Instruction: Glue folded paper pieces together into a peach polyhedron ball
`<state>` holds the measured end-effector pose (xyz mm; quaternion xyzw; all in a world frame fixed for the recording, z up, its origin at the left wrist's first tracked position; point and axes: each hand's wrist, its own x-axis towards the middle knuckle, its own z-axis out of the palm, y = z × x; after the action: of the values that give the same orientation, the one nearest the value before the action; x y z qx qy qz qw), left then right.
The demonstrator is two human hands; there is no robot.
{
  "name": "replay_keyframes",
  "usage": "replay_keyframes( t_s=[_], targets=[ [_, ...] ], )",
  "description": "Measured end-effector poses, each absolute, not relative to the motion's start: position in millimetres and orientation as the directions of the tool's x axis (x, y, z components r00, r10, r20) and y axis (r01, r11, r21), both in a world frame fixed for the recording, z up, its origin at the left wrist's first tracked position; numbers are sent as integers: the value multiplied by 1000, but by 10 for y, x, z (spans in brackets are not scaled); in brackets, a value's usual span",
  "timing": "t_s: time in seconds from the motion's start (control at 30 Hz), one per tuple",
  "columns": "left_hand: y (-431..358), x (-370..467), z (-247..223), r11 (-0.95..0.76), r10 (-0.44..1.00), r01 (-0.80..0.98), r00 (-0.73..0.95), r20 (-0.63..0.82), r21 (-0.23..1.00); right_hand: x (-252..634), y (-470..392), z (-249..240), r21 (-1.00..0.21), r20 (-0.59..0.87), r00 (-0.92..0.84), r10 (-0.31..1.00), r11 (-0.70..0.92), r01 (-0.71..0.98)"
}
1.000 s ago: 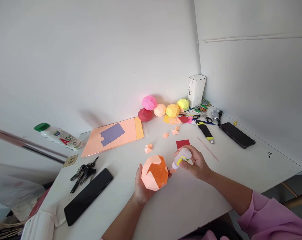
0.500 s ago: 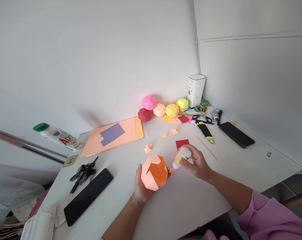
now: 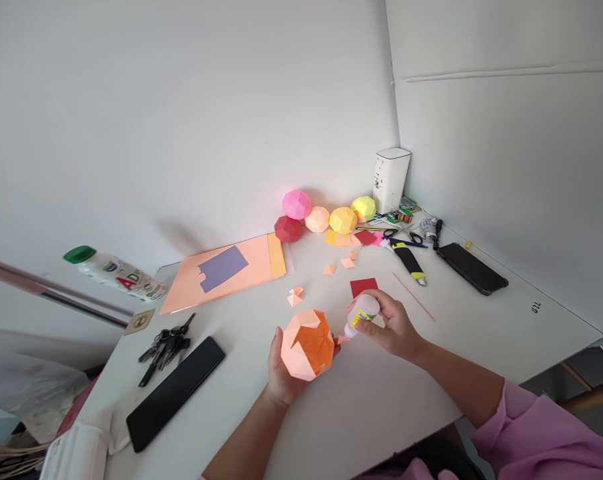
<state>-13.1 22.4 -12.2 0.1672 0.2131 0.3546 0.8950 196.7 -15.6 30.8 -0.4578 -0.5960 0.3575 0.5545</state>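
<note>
My left hand (image 3: pixel 284 375) cradles a peach faceted paper ball (image 3: pixel 298 337) from below and its left side. A jagged opening in the ball faces up and right, showing a deeper orange inside. My right hand (image 3: pixel 394 325) is closed around a small white glue bottle (image 3: pixel 367 312) with a yellow label, tilted nozzle down. Its tip is by a small peach paper piece (image 3: pixel 344 340) just right of the ball, near my left fingertips; whether the tip touches it I cannot tell. More folded peach pieces (image 3: pixel 295 297) lie on the table beyond the ball.
Finished paper balls (image 3: pixel 343 221) line the back wall. Peach sheets (image 3: pixel 231 273) lie at back left, near a tilted white bottle (image 3: pixel 116 275). Keys (image 3: pixel 167 347) and a black phone (image 3: pixel 176 393) are left; a utility knife (image 3: pixel 408 262), scissors (image 3: pixel 404 233) and a black case (image 3: pixel 472 268) are right.
Almost nothing differs. The whole view has shifted very slightly, while both hands keep their hold on the paper ball and the glue bottle.
</note>
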Motion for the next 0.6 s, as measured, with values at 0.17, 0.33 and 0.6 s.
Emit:
replay_keyframes(
  t_s=[0.17,0.33,0.6],
  targets=[
    [216,-146,-140,688,712,-572,651,-263,446,1976,-150,294,-949,299,58,953,290,124],
    [217,-157,-153,692,708,-564,651,-272,451,1987,-153,303,-952,283,75,956,271,142],
    [223,-132,-114,688,712,-560,644,-280,462,1965,-158,296,-949,303,72,950,294,115]
  ],
)
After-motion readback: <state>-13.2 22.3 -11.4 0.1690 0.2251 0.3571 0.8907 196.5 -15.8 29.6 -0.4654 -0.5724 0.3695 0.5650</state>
